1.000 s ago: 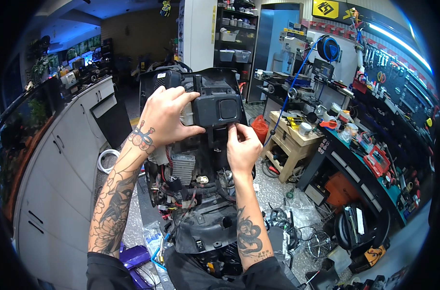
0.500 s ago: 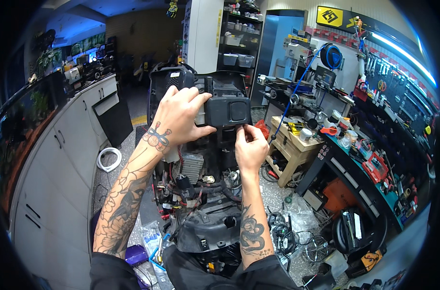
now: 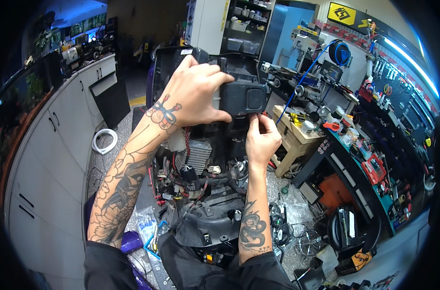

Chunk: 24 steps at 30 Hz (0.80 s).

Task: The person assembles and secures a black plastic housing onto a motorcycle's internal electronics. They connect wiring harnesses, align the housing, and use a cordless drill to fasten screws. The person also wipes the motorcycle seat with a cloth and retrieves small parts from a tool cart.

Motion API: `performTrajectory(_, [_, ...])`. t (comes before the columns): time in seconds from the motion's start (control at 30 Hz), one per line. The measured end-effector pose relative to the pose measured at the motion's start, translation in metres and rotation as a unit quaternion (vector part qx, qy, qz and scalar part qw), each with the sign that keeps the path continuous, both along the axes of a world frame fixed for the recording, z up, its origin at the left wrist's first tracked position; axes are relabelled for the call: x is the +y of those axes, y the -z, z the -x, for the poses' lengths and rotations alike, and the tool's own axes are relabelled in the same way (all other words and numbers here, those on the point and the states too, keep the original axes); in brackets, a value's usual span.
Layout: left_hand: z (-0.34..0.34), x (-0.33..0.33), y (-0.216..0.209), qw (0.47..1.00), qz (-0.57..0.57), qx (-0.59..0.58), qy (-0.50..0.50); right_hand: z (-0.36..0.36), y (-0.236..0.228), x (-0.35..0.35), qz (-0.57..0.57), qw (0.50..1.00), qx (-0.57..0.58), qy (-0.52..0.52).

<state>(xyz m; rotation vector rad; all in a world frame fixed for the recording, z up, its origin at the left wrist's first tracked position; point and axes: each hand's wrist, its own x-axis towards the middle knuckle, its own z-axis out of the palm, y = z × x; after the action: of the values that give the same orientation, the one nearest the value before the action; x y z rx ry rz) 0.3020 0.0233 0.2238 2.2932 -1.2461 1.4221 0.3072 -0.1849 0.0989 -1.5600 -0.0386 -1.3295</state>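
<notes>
A black plastic box-shaped unit (image 3: 244,100) with a raised, rounded-square panel is in front of me, above a partly stripped vehicle body. My left hand (image 3: 193,94) grips its left end, thumb below and fingers above. Under the unit's lower edge, my right hand (image 3: 262,144) has thumb and index finger pinched together; whatever is between the fingertips is too small to make out. Below the hands are a silver finned part (image 3: 199,157), tangled wires (image 3: 193,181) with connectors, and a scuffed black plastic cover (image 3: 208,224).
White cabinets (image 3: 55,145) line the left side, with a white coiled hose (image 3: 105,141) on the floor. On the right are a wooden stand (image 3: 295,145) and a cluttered workbench (image 3: 365,169). Loose cables (image 3: 309,241) and purple panels (image 3: 131,241) lie near my arms.
The whole view has shifted a little, so the scene sits differently in the picture. My left hand keeps its hold on the unit, and my right fingertips stay at its lower edge.
</notes>
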Motion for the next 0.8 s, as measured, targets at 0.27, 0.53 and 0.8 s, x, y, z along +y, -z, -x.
performTrajectory(0.27, [0.001, -0.002, -0.002, 0.998, -0.039, -0.045, -0.028, -0.010, 0.005, 0.005, -0.025, 0.999, -0.040, 0.001])
performTrajectory(0.53, [-0.014, -0.004, 0.001, 0.990, -0.081, -0.113, -0.037, -0.011, 0.004, -0.001, 0.006, 0.999, -0.035, 0.020])
performTrajectory(0.8, [-0.011, -0.003, 0.004, 0.996, -0.027, -0.076, -0.022, -0.010, 0.002, -0.002, 0.018, 0.999, -0.043, -0.001])
